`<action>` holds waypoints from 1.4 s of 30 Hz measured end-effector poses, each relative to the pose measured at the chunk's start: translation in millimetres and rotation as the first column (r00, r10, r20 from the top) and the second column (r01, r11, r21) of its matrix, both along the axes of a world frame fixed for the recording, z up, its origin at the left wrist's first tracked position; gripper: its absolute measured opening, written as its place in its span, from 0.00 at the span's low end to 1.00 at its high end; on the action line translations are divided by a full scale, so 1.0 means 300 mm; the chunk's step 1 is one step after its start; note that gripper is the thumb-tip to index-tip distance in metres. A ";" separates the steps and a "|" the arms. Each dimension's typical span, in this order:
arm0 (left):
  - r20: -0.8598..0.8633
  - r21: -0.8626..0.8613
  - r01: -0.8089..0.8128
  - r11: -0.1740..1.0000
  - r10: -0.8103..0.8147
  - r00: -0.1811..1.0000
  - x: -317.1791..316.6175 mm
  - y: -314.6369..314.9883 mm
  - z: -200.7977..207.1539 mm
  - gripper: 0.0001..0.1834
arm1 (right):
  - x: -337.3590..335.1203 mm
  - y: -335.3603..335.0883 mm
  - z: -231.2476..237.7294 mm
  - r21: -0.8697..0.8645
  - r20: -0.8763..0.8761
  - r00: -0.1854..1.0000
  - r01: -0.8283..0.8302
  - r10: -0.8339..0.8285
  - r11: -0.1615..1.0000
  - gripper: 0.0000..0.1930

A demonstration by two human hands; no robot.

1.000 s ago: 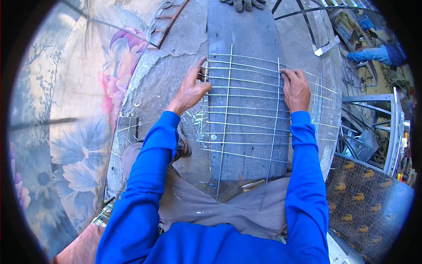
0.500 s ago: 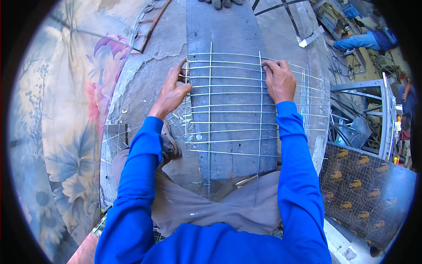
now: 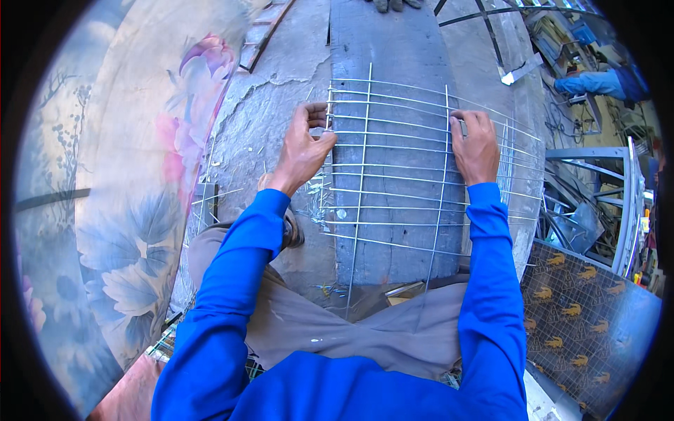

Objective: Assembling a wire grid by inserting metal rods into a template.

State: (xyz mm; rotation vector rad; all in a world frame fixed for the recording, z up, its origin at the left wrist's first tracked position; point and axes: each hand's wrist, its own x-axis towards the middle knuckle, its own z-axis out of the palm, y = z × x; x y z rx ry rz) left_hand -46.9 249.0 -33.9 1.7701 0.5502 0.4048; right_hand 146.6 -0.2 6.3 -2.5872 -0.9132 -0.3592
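Note:
A wire grid [image 3: 363,148] of thin, pale metal rods lies over a dark, scuffed board [image 3: 393,42]. Its several cross rods run left to right over long rods that reach toward my lap. At its left edge my left hand [image 3: 303,149] has thumb and curled fingers closed on the wire. Across from it, my right hand [image 3: 479,147] pinches the grid by the right long rod, the fingertips bent down to it. The exact spot under the right fingertips is partly hidden.
Loose thin rods [image 3: 507,158] lie right of the board. Wire offcuts [image 3: 309,203] litter the concrete by my shoe [image 3: 293,231]. A metal frame [image 3: 590,153] and a patterned sheet [image 3: 576,309] stand right. Flowered cloth [image 3: 126,210] hangs left. Dark gloves [image 3: 393,4] rest at the far end.
The whole scene has shifted right in the picture as my view turned. My left index finger, stretched forward before, is now curled in at the wire. The right hand stays at the right long rod.

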 end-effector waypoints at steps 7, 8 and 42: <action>0.027 0.000 -0.018 1.000 0.018 0.999 -0.003 -0.014 0.005 0.32 | 0.031 -0.020 -0.025 0.027 -0.075 0.997 0.015 -0.013 1.000 0.09; 0.039 -0.004 0.011 1.000 -0.011 0.999 -0.002 -0.014 0.003 0.33 | 0.032 -0.018 -0.019 0.025 -0.094 0.995 0.031 -0.029 0.999 0.09; 0.029 0.172 -0.030 0.985 0.025 0.999 -0.008 -0.041 -0.030 0.32 | -0.055 0.074 0.011 -0.025 -0.037 0.980 -0.198 0.197 0.980 0.11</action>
